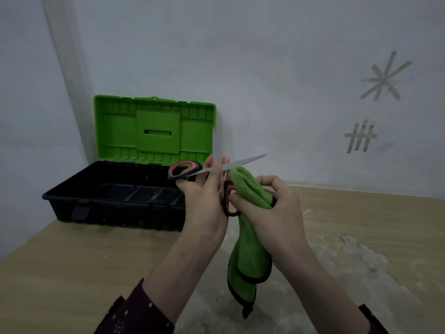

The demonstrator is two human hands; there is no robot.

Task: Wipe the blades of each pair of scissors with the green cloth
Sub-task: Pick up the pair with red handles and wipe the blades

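Observation:
A pair of scissors [243, 162] with black-and-red handles is held above the table, spread wide open. One blade points right and the other points up in front of the toolbox lid. My left hand [204, 203] grips the scissors at the pivot, with one handle loop sticking out to the left and the other hanging below between my hands. My right hand [272, 213] holds the green cloth [250, 251] bunched up. The cloth's top fold sits just under the right-pointing blade, and the rest hangs down toward the table.
An open toolbox [115, 206] with a black base and an upright green lid [154, 128] stands at the back left of the wooden table [72, 273], against the wall. Tape marks are stuck on the wall at the right.

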